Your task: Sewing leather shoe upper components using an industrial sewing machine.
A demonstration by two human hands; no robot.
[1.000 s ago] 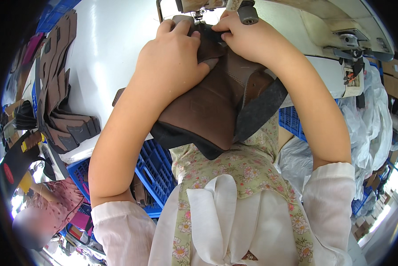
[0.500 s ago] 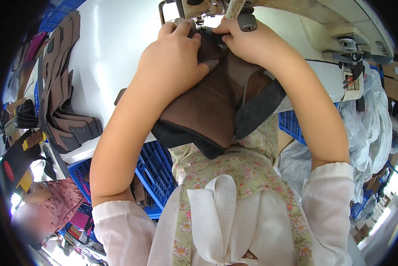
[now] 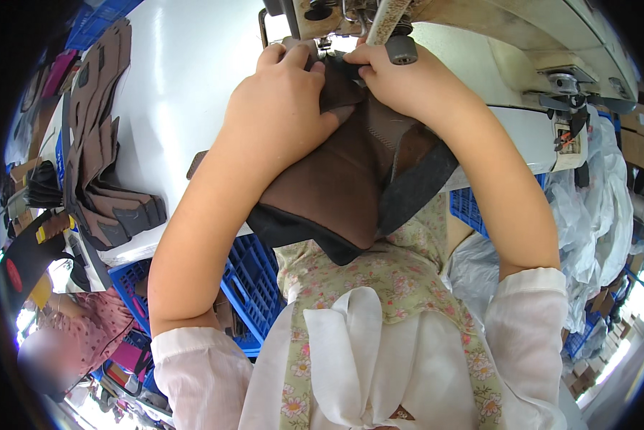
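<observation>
A brown fabric workpiece with black edging [image 3: 329, 190] hangs over the front edge of the sewing table, its lower tip by my apron. Its upper end lies under the sewing machine's [image 3: 472, 25] needle area. On the left side of that end, my left hand [image 3: 282, 97] grips the folded material, fingers near the presser foot and thumb tucked against a fold. From the right, my right hand [image 3: 393, 77] pinches the dark edge beside the needle area, finger and thumb closed on it. My hands and the machine head partly hide the stitching spot.
Stacked brown cut pieces [image 3: 96, 143] lie on the white table [image 3: 160, 93] at left. Blue crates [image 3: 254, 287] stand below the table edge. Clear plastic bags [image 3: 594, 208] hang at right. Another person in a pink sleeve [image 3: 99, 330] is at the lower left.
The view has shifted slightly, with the machine and both hands a little lower in it. The workpiece's lower tip sits slightly nearer me. Both hands keep their hold.
</observation>
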